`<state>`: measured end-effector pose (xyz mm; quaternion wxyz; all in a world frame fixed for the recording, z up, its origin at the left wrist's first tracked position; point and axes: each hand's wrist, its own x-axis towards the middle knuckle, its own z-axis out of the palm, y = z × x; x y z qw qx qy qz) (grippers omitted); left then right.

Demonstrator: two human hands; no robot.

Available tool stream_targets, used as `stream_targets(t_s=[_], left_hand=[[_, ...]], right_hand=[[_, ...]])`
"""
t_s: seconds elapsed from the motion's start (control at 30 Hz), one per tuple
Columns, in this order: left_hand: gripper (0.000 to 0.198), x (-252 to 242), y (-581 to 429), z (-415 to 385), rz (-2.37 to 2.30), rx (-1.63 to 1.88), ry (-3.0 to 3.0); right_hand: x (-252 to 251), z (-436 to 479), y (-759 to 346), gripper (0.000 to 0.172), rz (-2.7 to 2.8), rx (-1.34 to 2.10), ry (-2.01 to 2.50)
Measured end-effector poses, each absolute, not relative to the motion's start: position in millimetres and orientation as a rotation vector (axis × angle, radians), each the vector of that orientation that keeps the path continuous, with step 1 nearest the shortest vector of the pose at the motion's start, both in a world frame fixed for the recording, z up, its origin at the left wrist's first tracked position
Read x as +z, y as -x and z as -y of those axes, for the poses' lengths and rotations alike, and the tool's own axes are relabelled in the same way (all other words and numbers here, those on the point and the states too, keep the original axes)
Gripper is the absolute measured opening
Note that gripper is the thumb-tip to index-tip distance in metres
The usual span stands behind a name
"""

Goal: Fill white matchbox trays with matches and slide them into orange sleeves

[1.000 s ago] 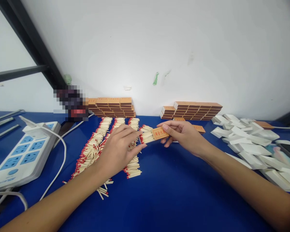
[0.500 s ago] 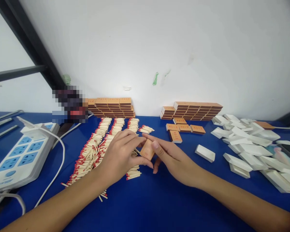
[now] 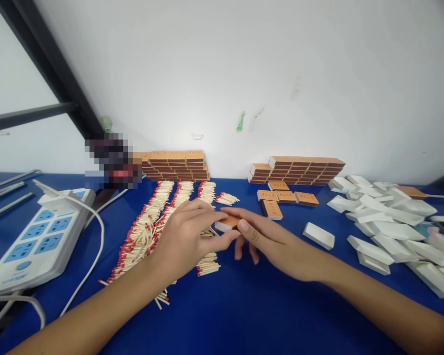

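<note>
An orange matchbox (image 3: pixel 229 223) is held between my two hands above the blue table, its white end facing left and toward me. My left hand (image 3: pixel 192 231) pinches it from the left with thumb and fingers. From the right, my right hand (image 3: pixel 270 239) grips it, thumb on the near side. Rows of red-tipped matches (image 3: pixel 144 227) lie to the left and partly behind my left hand. A small bunch of matches (image 3: pixel 227 198) sits just beyond the hands. Several orange matchboxes (image 3: pixel 285 196) lie flat beyond my right hand.
Stacked matchboxes stand against the wall at left (image 3: pixel 177 165) and right (image 3: pixel 303 170). A white tray (image 3: pixel 318 235) lies near my right forearm, with a heap of white trays (image 3: pixel 385 217) farther right. A power strip (image 3: pixel 40 241) with white cables occupies the left side.
The matchbox has turned in my hands, from its broad orange face showing to its white end and side showing. The view has shifted slightly, moving the surroundings a little to the right.
</note>
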<state>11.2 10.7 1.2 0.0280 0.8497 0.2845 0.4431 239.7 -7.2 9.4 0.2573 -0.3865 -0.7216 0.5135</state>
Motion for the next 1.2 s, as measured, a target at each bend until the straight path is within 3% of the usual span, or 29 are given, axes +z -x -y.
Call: stream_targets(t_s=[0.17, 0.33, 0.43, 0.63, 0.77, 0.97, 1.1, 1.2], left_hand=[[0.035, -1, -9, -11, -1.040, 1.251, -2.446], [0.050, -4, -8, -12, -1.080, 1.185, -2.347], [0.047, -3, -8, -11, -1.156, 1.187, -2.419], [0.039, -2, -9, -9, -1.145, 1.221, -2.538], [0.034, -4, -9, -9, -1.079, 1.229, -2.589], [0.027, -5, -9, -8, -1.057, 1.195, -2.626], [0.027, -5, -10, -7, -1.044, 1.166, -2.654], [0.026, -6, -11, -7, -1.038, 1.159, -2.671]], right_hand=[[14, -13, -256, 0.041, 2.235, 0.816, 1.066], [20, -14, -250, 0.042, 2.285, 0.805, 1.106], [21, -29, -257, 0.039, 2.308, 0.552, 1.139], [34, -102, -296, 0.033, 2.311, -0.340, 1.326], [35, -128, -309, 0.029, 2.358, -0.685, 1.425], [22, -121, -302, 0.033, 2.323, -0.942, 1.476], [17, -119, -301, 0.050, 2.434, -1.027, 1.363], [12, -123, -308, 0.047, 2.454, -1.051, 1.357]])
